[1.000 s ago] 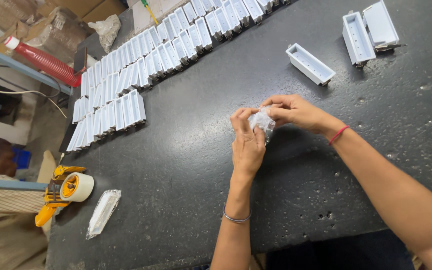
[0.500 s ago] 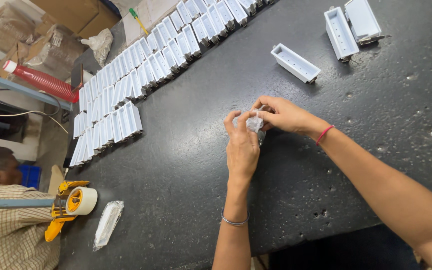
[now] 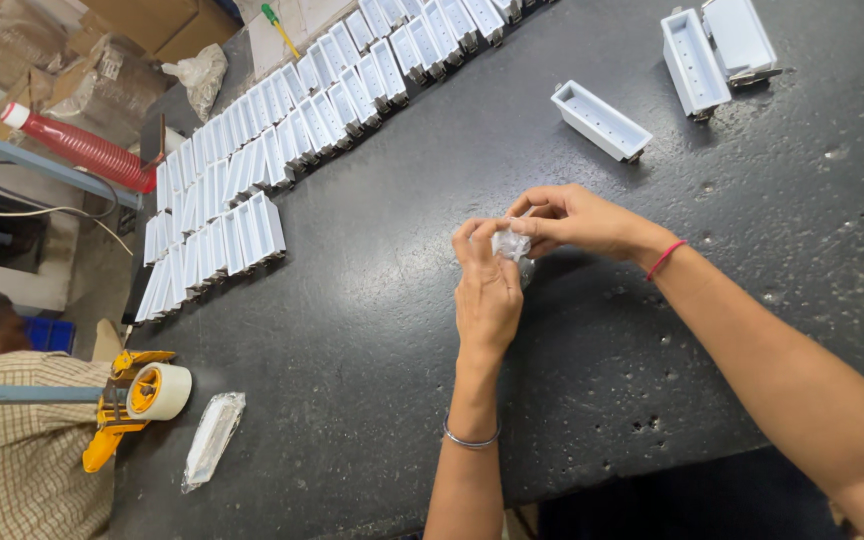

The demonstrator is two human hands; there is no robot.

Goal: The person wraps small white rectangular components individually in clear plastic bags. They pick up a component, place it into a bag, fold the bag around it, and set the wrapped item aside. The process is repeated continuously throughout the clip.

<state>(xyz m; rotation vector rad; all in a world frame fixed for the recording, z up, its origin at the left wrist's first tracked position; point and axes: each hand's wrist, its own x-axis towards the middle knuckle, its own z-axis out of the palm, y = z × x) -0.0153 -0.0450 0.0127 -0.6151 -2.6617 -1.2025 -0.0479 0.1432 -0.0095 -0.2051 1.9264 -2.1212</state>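
Both my hands meet over the middle of the dark speckled stone table [image 3: 372, 330]: left hand [image 3: 487, 295] and right hand [image 3: 577, 220] pinch the small crinkled clear plastic packet [image 3: 510, 243] between fingertips. Best to grip near its edge, pulling gently apart so nothing spills.
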